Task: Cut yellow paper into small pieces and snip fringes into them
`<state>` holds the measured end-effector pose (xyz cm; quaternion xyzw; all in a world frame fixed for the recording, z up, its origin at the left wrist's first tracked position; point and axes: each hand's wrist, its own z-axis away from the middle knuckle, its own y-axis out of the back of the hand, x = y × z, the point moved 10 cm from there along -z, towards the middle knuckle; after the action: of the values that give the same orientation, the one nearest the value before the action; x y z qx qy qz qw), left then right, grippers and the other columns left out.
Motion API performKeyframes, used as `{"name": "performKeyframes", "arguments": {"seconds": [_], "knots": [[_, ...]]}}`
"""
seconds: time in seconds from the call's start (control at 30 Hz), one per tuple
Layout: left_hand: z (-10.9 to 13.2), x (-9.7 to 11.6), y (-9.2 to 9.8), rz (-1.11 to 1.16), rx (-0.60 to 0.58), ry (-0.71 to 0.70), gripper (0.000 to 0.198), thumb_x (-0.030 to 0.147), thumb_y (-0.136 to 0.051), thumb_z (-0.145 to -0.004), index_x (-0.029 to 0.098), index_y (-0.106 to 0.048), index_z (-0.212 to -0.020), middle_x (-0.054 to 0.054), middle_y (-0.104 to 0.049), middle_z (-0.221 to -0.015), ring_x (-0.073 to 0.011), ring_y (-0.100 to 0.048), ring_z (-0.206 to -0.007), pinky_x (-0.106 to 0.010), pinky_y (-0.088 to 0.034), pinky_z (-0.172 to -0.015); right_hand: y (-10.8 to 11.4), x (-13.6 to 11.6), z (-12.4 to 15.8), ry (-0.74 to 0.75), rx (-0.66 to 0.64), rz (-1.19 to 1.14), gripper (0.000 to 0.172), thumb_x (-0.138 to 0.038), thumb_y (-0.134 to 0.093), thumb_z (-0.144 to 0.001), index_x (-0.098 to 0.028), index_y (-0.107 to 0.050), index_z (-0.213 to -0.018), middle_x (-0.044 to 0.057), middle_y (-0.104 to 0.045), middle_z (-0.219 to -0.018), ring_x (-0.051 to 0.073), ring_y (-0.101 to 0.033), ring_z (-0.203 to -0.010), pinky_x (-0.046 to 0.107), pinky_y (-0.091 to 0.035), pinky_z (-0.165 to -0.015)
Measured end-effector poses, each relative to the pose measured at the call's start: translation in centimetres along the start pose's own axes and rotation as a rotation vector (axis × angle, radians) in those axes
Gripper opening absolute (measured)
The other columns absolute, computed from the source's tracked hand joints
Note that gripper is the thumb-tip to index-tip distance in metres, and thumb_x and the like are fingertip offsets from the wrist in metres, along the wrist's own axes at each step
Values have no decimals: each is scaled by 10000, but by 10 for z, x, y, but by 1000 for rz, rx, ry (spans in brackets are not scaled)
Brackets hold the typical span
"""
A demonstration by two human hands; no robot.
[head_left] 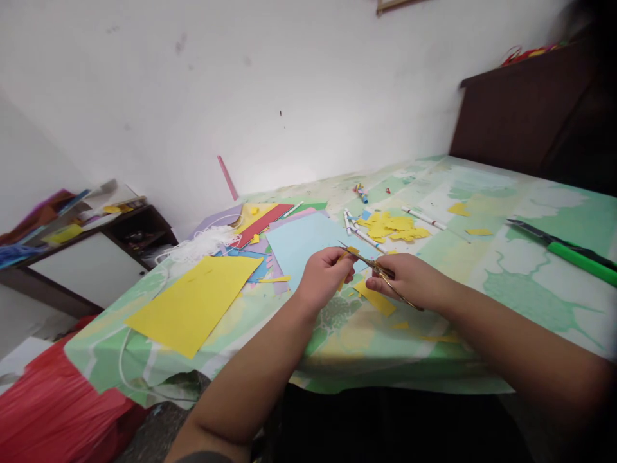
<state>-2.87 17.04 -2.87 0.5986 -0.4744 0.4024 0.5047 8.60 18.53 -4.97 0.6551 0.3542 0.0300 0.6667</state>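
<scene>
Near the front of the table my right hand (409,280) is closed around the handles of a pair of scissors (373,263), whose blades point left. My left hand (325,276) pinches a small piece of yellow paper (346,269), close against the blades. How far the blades are into the paper is too small to tell. Beneath the hands lies a strip of yellow paper (378,299) among smaller scraps. A light blue sheet (303,241) sits just behind my left hand. Farther back is a pile of cut yellow pieces (393,226).
A large yellow sheet (193,305) and tangled white string (207,243) lie on the left. Several markers (424,218) surround the cut pieces. A green-handled cutter (573,254) is at the right. A low cabinet (96,257) and red plastic bag (58,405) stand left of the table.
</scene>
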Motion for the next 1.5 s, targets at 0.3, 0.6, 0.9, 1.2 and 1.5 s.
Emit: {"name": "performKeyframes", "arguments": {"seconds": [0.3, 0.6, 0.9, 1.2, 1.5], "knots": [[0, 3, -1, 3, -13, -16, 121, 214, -497, -677, 152, -573, -607, 41, -506, -472, -60, -447, -458, -189, -305, -447, 2, 4, -1, 14, 47, 14, 463, -641, -404, -719, -209, -356, -560, -8, -434, -543, 123, -384, -523, 255, -252, -477], [-3, -1, -6, 117, -91, 14, 207, 312, -555, -690, 145, -527, -571, 31, -510, -499, -67, -466, -460, -208, -346, -480, 4, 8, -2, -14, 57, -14, 469, -637, -437, -706, -204, -356, -547, -21, -412, -529, 113, -374, -519, 245, -244, -477], [-6, -7, -9, 180, -116, 40, 252, 371, -589, -686, 128, -572, -621, 1, -551, -570, -80, -510, -501, -235, -418, -541, 5, 8, -2, -34, 39, -3, 455, -635, -406, -721, -204, -390, -577, -5, -460, -568, 135, -428, -565, 252, -287, -505], [-8, -13, -10, 200, -120, 57, 213, 329, -618, -665, 125, -579, -616, -10, -577, -578, -83, -525, -511, -232, -431, -544, 5, 5, -1, -23, 25, 25, 440, -625, -396, -731, -208, -401, -594, -3, -467, -580, 136, -428, -559, 256, -286, -499], [-8, -12, -5, 230, -75, 48, 121, 229, -560, -680, 123, -571, -622, 8, -554, -547, -74, -526, -491, -221, -435, -528, -3, 4, -1, 17, -25, 17, 463, -647, -349, -749, -201, -439, -662, 17, -506, -632, 146, -458, -582, 264, -305, -513]]}}
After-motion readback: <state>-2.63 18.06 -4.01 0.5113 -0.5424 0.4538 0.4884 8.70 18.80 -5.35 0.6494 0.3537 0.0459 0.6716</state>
